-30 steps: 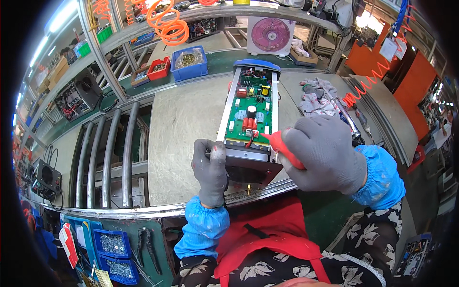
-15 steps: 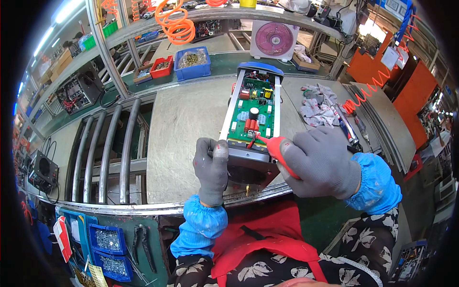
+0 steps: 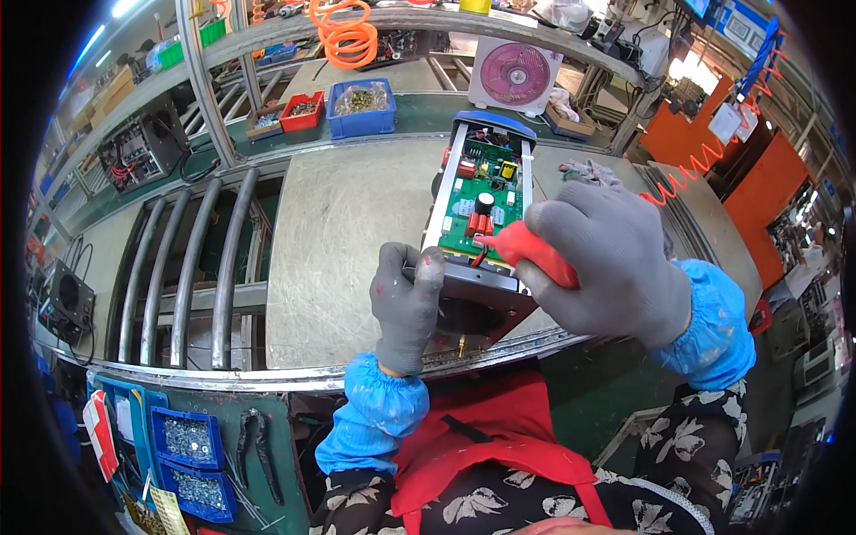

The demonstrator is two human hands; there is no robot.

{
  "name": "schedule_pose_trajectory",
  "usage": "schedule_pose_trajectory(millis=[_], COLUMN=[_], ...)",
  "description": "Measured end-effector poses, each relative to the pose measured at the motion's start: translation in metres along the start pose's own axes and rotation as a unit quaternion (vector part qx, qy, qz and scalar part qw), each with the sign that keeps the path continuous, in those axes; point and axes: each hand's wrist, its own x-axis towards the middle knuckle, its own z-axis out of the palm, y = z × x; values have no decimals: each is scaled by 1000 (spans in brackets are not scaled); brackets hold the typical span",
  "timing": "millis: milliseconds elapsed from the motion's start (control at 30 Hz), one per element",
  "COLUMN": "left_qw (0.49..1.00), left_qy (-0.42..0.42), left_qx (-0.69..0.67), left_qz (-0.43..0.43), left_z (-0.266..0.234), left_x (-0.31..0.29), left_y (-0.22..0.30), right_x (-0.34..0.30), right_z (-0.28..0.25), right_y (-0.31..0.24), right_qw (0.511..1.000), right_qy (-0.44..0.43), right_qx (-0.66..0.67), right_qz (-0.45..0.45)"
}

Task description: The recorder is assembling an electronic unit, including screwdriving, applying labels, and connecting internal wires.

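An open-topped electronic unit stands on the metal bench top, its near end close to the front edge. Inside it lies a green circuit board with red blocks and a black round capacitor. My left hand, in a grey glove, grips the near left corner of the unit, thumb up. My right hand, also gloved, is closed round a red squeeze bottle. Its narrow tip points left at the near end of the board, beside the red blocks; whether it touches I cannot tell.
Metal rollers lie left of the bench plate. Behind stand a blue bin, a red bin and a pink fan. A rag lies right of the unit. Blue trays of small hardware hang below left.
My right hand has risen and tilted the bottle to a flatter angle, its tip still by the red blocks. The view has shifted slightly; my left hand keeps its grip on the unit.
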Motion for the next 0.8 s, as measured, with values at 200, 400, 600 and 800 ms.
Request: schedule_pose_trajectory(millis=[200,400,600,800], left_qw=[999,999,999,999], left_qy=[-21,-35,-40,-45], left_qx=[7,5,19,23], left_qz=[-31,-13,0,17], left_z=[-2,-5,-8,-7], left_x=[-4,-5,-4,-5], left_y=[4,6,4,5], right_x=[23,39,48,73], right_z=[18,22,27,29], right_y=[3,-10,-16,-24], right_qw=[999,993,990,972], right_qy=[-37,-105,-116,-212], right_qx=[-14,-52,-72,-101], right_qz=[-6,1,-19,-17])
